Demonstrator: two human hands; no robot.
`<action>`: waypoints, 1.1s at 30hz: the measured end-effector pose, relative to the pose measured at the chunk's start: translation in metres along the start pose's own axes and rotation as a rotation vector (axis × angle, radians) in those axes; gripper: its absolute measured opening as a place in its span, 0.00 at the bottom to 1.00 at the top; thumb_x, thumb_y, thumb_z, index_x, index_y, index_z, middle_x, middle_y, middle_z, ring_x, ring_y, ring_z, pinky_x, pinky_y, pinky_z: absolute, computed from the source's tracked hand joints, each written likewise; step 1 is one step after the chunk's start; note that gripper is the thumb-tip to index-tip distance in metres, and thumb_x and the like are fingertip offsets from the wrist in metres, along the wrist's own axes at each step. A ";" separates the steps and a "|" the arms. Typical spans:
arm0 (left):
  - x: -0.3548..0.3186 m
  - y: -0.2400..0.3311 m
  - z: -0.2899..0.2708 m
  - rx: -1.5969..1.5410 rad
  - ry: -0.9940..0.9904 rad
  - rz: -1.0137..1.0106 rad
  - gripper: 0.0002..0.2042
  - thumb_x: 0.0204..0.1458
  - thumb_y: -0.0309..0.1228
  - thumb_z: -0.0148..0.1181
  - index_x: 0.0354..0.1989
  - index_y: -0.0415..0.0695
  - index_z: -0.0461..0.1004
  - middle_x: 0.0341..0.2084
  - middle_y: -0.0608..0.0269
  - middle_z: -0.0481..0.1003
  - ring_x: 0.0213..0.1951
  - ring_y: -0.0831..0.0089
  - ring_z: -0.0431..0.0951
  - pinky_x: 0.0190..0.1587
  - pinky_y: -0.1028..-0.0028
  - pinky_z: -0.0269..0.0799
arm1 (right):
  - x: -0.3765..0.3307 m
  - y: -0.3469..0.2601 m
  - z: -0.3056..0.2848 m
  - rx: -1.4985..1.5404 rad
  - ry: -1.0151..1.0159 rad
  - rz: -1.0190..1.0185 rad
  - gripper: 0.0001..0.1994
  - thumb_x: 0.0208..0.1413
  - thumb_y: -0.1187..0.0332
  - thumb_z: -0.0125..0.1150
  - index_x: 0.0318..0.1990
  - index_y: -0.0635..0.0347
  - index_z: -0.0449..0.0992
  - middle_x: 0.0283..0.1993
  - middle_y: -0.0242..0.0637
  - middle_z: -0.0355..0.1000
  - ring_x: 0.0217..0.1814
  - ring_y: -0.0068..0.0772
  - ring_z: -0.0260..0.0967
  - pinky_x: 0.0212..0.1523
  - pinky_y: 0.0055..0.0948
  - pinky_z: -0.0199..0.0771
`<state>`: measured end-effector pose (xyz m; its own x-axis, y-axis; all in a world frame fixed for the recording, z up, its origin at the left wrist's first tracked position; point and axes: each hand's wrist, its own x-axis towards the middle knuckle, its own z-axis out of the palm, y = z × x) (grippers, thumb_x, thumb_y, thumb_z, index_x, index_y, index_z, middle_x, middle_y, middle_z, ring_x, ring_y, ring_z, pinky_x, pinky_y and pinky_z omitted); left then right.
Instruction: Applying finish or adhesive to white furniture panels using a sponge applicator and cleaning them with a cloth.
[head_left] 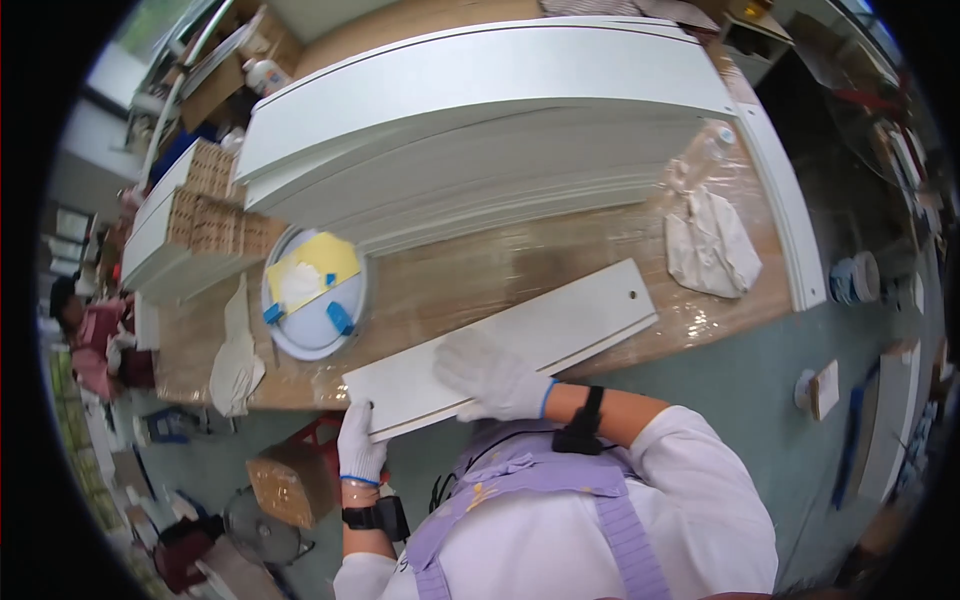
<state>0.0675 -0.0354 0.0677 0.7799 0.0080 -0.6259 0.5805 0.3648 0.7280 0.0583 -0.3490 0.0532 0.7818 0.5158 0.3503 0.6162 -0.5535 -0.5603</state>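
Observation:
A long white board with a groove along its near edge and a small hole at its right end lies slanted over the table's front edge. My left hand, in a white knit glove, grips the board's near left corner, fingers closed round its edge. On the board's upper face, left of its middle, rests my gloved right hand. Motion smears its fingers, so whether anything is under them cannot be seen. Beyond the board's left end is a round white lid or tray holding yellow sheets, white material and several blue pieces.
Long white panels are stacked across the back of the film-covered table. Another panel lines its right edge. Cloths lie at right and left, with a clear bottle behind. Far left, a person is visible.

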 end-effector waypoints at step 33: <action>0.010 -0.039 -0.025 0.043 0.128 0.017 0.24 0.67 0.46 0.49 0.56 0.34 0.71 0.49 0.57 0.77 0.48 0.68 0.77 0.52 0.69 0.75 | -0.201 0.128 -0.159 0.622 0.556 1.381 0.17 0.65 0.62 0.53 0.54 0.63 0.76 0.36 0.31 0.75 0.35 0.18 0.71 0.35 0.21 0.74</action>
<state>0.0471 -0.0261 0.0257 0.7550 0.1337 -0.6419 0.5792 0.3230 0.7485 -0.0048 -0.6279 0.0308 0.7005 -0.4920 -0.5170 -0.5758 0.0383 -0.8167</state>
